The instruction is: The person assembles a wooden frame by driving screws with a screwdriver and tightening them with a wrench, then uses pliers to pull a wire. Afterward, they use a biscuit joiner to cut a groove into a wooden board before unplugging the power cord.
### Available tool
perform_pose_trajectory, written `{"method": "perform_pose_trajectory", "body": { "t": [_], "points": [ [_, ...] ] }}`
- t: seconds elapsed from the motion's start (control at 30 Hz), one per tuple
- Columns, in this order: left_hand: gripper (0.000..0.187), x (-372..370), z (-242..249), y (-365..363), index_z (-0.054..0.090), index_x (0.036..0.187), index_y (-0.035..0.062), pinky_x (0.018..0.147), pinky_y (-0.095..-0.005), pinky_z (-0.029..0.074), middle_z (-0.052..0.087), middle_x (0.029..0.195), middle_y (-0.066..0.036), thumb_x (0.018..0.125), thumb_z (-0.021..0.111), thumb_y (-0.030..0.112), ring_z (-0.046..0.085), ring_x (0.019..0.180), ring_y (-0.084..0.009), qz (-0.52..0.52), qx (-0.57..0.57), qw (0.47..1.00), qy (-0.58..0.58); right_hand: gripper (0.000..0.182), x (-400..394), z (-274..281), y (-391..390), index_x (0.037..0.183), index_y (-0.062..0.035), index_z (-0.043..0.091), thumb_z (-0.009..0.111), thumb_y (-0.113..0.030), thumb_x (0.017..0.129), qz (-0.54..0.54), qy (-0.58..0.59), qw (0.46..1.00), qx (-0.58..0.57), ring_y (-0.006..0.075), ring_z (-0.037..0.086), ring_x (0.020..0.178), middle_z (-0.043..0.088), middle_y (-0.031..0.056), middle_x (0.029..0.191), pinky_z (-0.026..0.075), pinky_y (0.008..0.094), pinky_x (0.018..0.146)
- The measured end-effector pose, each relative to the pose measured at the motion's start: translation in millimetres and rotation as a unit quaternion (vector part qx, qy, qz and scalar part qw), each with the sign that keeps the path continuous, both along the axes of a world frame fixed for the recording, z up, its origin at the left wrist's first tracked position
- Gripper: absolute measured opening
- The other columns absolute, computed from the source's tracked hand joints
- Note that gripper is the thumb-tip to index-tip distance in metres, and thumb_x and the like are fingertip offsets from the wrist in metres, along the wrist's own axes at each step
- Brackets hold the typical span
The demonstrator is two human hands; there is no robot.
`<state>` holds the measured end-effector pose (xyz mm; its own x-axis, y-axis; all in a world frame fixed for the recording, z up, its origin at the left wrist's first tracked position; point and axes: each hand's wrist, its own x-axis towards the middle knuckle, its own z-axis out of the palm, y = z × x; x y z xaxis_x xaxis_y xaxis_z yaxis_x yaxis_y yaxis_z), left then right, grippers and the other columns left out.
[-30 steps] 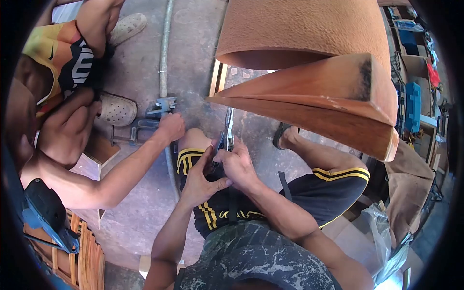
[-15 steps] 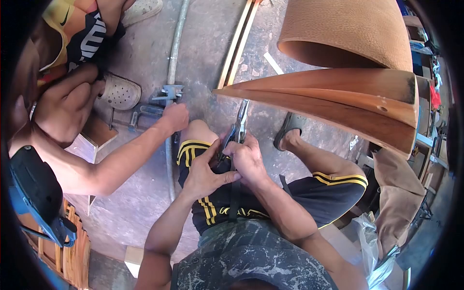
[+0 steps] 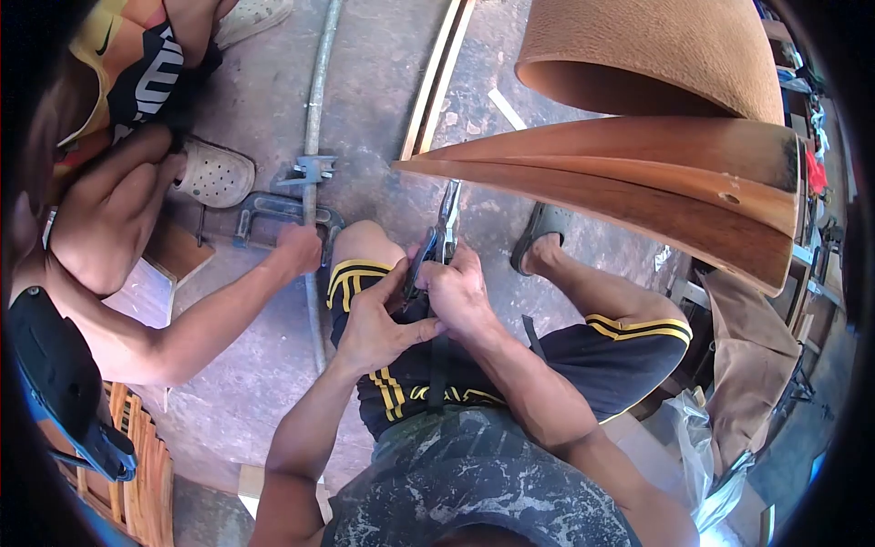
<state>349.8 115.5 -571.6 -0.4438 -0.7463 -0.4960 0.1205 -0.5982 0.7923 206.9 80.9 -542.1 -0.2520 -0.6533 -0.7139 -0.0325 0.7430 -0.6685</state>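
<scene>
My right hand (image 3: 460,287) is wrapped round a pair of silver pliers (image 3: 447,219) with a dark handle, the jaws pointing forward above my lap. Close against it, my left hand (image 3: 383,319) grips the handle side with curled fingers, its thumb stretched toward my right hand. Both sets of fingertips are partly hidden behind the tool. Just beyond the jaws lies the pointed end of a long curved wooden piece (image 3: 620,182).
A co-worker's hand (image 3: 299,248) is at a metal pipe (image 3: 314,109) with a blue clamp head (image 3: 313,170). Beside it lies a C-clamp (image 3: 260,214). A large brown curved panel (image 3: 647,55) stands at upper right. Wooden strips (image 3: 437,77) lie ahead.
The view has shifted slightly. The co-worker's fist has moved down and left onto the pipe by the C-clamp. My hands keep their hold on the pliers, with little change.
</scene>
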Motion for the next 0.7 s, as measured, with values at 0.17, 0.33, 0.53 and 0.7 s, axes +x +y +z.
{"method": "perform_pose_trajectory", "body": {
  "t": [0.17,0.33,0.53,0.7],
  "points": [
    [0.109,-1.7,-3.6,2.4,0.030,0.149,-0.0141,0.108,-0.0321,0.044,0.058,0.136,-0.023,0.069,0.094,0.024,0.056,0.125,-0.0204,0.009,-0.005,1.000,0.006,0.024,-3.6,-2.7,0.8,0.098,0.0017,0.061,0.056,-0.005,0.076,0.019,-0.004,1.000,0.009,0.0222,0.061,0.077,0.062,0.0110,0.080,0.051,0.0373,0.072],
    [0.107,-1.8,2.4,-0.4,0.031,0.150,-0.0133,0.107,-0.0316,0.044,0.060,0.134,-0.022,0.070,0.092,0.024,0.057,0.125,-0.0189,-0.005,-0.003,1.000,-0.013,0.022,-4.6,-3.3,1.2,0.098,0.0018,0.061,0.056,-0.006,0.078,0.027,0.002,1.000,-0.004,0.0237,0.063,0.076,0.063,0.0124,0.079,0.052,0.0388,0.072],
    [0.108,0.9,7.1,1.0,0.026,0.151,-0.0130,0.106,-0.0336,0.046,0.059,0.133,-0.026,0.071,0.087,0.026,0.059,0.124,-0.0252,-0.044,-0.025,0.997,-0.056,0.022,-0.4,5.3,-1.2,0.098,0.0018,0.062,0.056,-0.005,0.077,0.041,0.022,0.999,0.004,0.0205,0.060,0.074,0.062,0.0104,0.080,0.050,0.0356,0.069],
    [0.113,-1.3,47.3,-28.4,0.018,0.151,-0.0124,0.110,-0.0406,0.043,0.052,0.136,-0.034,0.068,0.083,0.028,0.054,0.130,-0.0399,-0.222,-0.055,0.957,-0.177,0.023,0.3,10.3,-7.4,0.098,0.0012,0.063,0.056,-0.004,0.076,0.035,0.024,0.999,0.034,0.0165,0.058,0.074,0.062,0.0069,0.082,0.049,0.0320,0.068]
  ]
}}
